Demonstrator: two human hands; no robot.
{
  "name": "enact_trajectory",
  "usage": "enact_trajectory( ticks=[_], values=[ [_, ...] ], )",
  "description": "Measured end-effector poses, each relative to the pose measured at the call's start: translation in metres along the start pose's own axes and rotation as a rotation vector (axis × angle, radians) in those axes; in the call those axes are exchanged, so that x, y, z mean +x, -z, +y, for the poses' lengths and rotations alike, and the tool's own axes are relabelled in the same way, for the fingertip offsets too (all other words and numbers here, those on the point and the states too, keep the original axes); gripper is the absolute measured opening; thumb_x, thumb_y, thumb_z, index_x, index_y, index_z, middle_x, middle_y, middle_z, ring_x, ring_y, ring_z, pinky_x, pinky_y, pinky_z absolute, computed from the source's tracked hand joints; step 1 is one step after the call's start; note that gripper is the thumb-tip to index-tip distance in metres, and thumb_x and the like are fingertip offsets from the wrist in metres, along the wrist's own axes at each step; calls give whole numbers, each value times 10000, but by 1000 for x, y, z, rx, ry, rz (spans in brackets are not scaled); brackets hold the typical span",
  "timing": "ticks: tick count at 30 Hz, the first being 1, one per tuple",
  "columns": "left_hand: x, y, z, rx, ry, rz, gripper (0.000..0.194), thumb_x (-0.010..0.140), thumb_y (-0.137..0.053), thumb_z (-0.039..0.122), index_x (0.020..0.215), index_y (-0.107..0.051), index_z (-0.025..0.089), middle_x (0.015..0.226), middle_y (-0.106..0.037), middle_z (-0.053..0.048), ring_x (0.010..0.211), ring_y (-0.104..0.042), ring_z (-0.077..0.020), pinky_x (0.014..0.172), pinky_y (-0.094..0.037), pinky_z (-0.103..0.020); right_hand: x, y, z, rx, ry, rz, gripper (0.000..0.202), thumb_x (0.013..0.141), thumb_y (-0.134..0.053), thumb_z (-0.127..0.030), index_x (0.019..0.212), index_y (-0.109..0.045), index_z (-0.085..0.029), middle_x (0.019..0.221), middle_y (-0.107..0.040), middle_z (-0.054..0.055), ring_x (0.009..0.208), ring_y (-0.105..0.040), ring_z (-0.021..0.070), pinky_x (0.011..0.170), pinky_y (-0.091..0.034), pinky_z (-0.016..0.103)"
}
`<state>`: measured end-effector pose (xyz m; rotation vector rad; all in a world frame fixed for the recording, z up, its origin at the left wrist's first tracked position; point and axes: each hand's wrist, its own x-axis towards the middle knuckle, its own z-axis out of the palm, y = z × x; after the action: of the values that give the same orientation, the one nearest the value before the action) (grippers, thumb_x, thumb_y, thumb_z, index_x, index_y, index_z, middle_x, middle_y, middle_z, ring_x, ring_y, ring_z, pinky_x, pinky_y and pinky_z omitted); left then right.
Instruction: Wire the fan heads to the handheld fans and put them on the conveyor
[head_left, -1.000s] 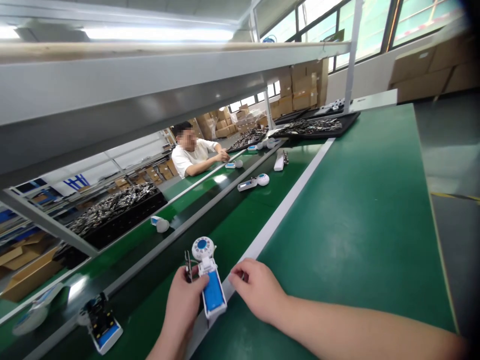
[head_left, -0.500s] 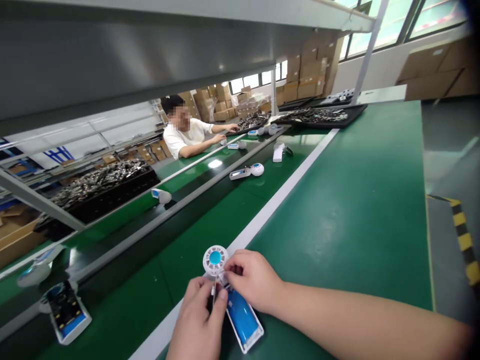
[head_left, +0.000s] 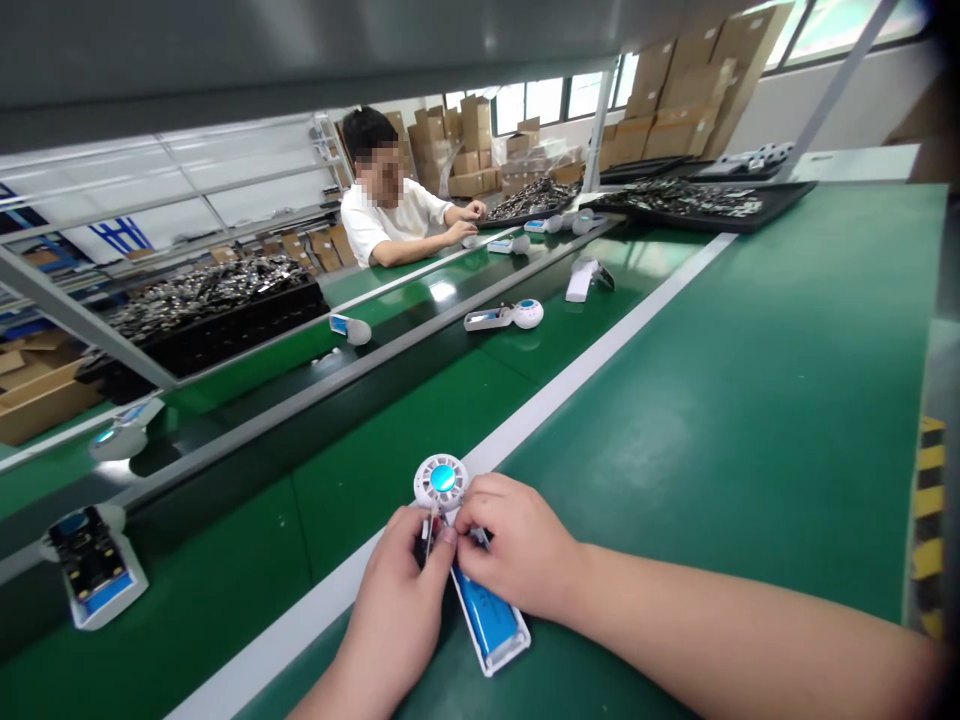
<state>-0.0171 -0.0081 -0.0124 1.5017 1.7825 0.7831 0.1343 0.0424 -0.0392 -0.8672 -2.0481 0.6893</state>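
Observation:
A white handheld fan (head_left: pixel 490 625) lies on the green bench, its handle uncovered to show a blue battery (head_left: pixel 486 602). Its round head (head_left: pixel 441 481) with a shiny blue centre points away from me. My left hand (head_left: pixel 405 590) is closed at the fan's neck, thumb and fingers pinching a small thin board (head_left: pixel 430 532) seen nearly edge-on. On the other side of the neck, my right hand (head_left: pixel 517 545) is closed with its fingertips together beside the board. Whatever sits between the right fingertips is too small and covered to make out.
Another open fan (head_left: pixel 101 575) with a black circuit board lies left on the conveyor belt (head_left: pixel 360 480); several more fans lie farther along. Black trays (head_left: pixel 780 205) of small parts stand at the back. A co-worker (head_left: pixel 397 215) sits across the line under the overhead shelf (head_left: pixel 300 70).
My view has shifted, so the scene sits differently. My right fingers have moved in closer to the left fingertips at the fan's neck. The left hand keeps its pinch.

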Motion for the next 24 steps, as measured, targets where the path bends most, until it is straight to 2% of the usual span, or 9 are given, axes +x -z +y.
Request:
enact_trajectory(
  ticks=[8,11,13,18,21,24],
  values=[
    [1,10,3,-16,0,-81,332,872,-525,492,948,-646,192,942,-705,-63,867,-648,-251,784,-491,-361,0,2,-4,138,-64,2,86,701,-598,-99,688,-600,-185,740,-618,-1,743,-582,148,685,-449,253],
    [3,14,1,22,88,-38,423,806,-629,513,1088,-646,198,992,-722,-59,887,-678,-253,776,-521,-355,0,5,-6,139,-140,60,86,674,-604,-107,654,-571,-183,723,-591,-7,689,-558,138,623,-422,244],
    [2,15,-2,62,72,2,464,795,-657,497,1166,-635,220,1038,-724,-50,907,-688,-241,785,-537,-341,0,6,-7,140,-172,90,85,671,-596,-108,652,-564,-184,732,-586,-10,674,-550,130,607,-409,238],
    [-5,11,-11,298,-291,75,309,931,-500,404,1102,-704,246,1028,-705,-47,907,-676,-194,799,-542,-296,-1,8,-11,111,-180,129,93,661,-576,-108,625,-542,-186,693,-576,-21,655,-534,124,611,-398,237],
    [-8,5,-13,353,-424,103,302,952,-485,330,1176,-673,252,1116,-670,-53,938,-669,-165,786,-546,-249,-2,7,-13,91,-194,127,93,658,-577,-121,616,-527,-187,674,-568,-23,649,-523,126,611,-393,240],
    [-8,3,-14,382,-527,114,328,953,-489,273,1250,-627,251,1107,-670,-54,941,-669,-154,773,-550,-229,-1,6,-14,80,-207,121,107,652,-567,-113,604,-506,-187,657,-553,-28,641,-513,124,602,-384,239]
  ],
)
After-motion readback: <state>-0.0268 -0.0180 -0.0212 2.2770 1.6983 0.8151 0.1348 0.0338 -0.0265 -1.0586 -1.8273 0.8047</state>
